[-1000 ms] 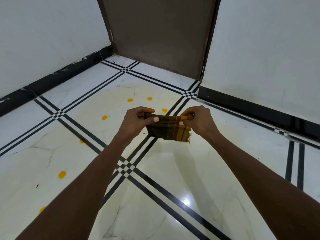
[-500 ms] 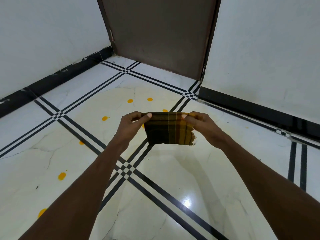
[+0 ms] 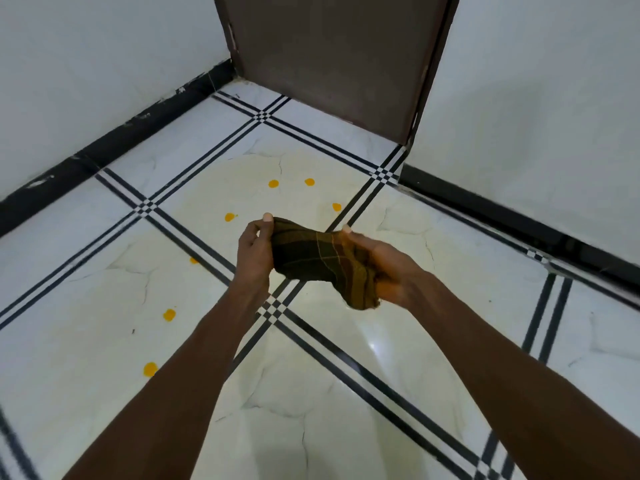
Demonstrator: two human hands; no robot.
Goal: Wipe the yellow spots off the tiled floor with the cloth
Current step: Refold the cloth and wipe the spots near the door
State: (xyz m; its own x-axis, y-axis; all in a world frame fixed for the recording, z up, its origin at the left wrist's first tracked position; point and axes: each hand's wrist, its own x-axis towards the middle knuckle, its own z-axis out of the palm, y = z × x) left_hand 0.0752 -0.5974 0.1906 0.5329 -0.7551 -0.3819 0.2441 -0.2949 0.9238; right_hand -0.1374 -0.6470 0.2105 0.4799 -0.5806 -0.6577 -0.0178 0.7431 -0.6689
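While held aloft | cloth (image 3: 320,261) long axis left-right, right end drooping

White walls (image 3: 104,64); black skirting (image 3: 114,140); brown door (image 3: 332,53); glossy striped tiles (image 3: 346,427).

Dark olive plaid cloth (image 3: 311,258), yellow spots (image 3: 273,183), white black-striped floor (image 3: 398,358)

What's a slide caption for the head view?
Both hands, left hand and right hand, hold a dark plaid cloth above yellow-spotted white tiled floor.
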